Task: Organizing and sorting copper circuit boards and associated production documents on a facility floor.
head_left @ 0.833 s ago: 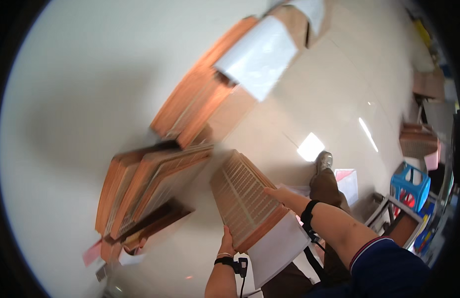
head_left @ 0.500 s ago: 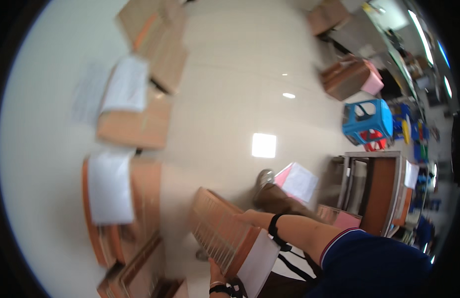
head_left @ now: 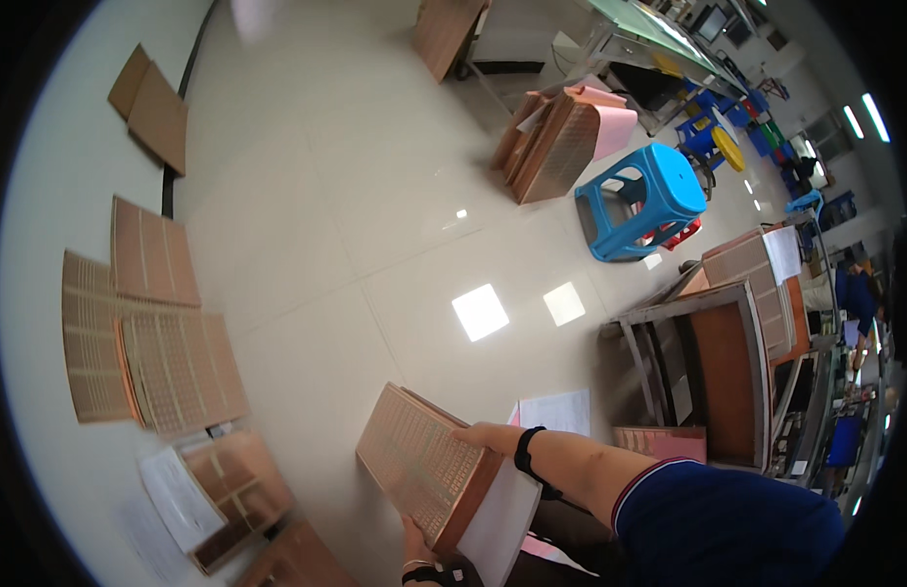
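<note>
Both my hands carry a thick stack of copper-coloured circuit board panels, tilted, with a fine grid pattern on the face turned up. My right hand grips its right-hand edge, fingers over the patterned face. My left hand holds the near lower edge, its thumb lying on the face and its other fingers hidden beneath. White sheets lie against the stack's near right side. Black bands are around both wrists.
Similar panels lean along the left wall, one group with a white paper. Ahead right stand another panel stack and a blue plastic stool. A metal-framed rack is on the right; papers lie on the floor nearby.
My view has swung to the right along the room, so the stool and rack appear farther left. The panel stack stays in both my hands.
</note>
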A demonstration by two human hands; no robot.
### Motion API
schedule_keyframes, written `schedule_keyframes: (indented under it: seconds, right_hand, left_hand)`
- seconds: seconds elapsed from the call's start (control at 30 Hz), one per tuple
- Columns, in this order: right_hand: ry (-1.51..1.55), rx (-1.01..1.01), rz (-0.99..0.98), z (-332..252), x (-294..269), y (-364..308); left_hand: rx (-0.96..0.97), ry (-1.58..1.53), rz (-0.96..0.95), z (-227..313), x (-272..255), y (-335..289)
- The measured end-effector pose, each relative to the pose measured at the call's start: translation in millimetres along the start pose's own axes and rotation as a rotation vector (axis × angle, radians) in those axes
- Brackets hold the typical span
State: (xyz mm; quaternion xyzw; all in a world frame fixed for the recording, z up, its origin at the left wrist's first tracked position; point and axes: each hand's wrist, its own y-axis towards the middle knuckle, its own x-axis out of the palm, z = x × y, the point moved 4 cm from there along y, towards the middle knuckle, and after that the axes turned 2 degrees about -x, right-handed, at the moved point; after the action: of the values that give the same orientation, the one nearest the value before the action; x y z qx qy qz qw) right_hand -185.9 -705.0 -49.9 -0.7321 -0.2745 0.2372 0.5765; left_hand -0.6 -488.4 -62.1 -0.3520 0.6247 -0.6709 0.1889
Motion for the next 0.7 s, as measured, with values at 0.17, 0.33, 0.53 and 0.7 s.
schedule_keyframes:
  seconds: [0.17, 0.33, 0.53, 0.7]
  right_hand:
    - [0.136, 0.038, -0.001, -46, -63, 6]
    - [0.237, 0.143, 0.013, -79, -97, 23]
    - [0.362, 0.077, 0.033, -121, -151, 25]
    - [0.39, 0.07, 0.017, -121, -186, 63]
  left_hand:
    - [-0.018, 0.106, 0.005, 93, 74, 14]
    - [-0.058, 0.207, 0.05, 156, 109, 20]
    - [-0.117, 0.301, 0.117, 220, 181, 23]
    - [-0.127, 0.358, 0.185, 239, 224, 33]
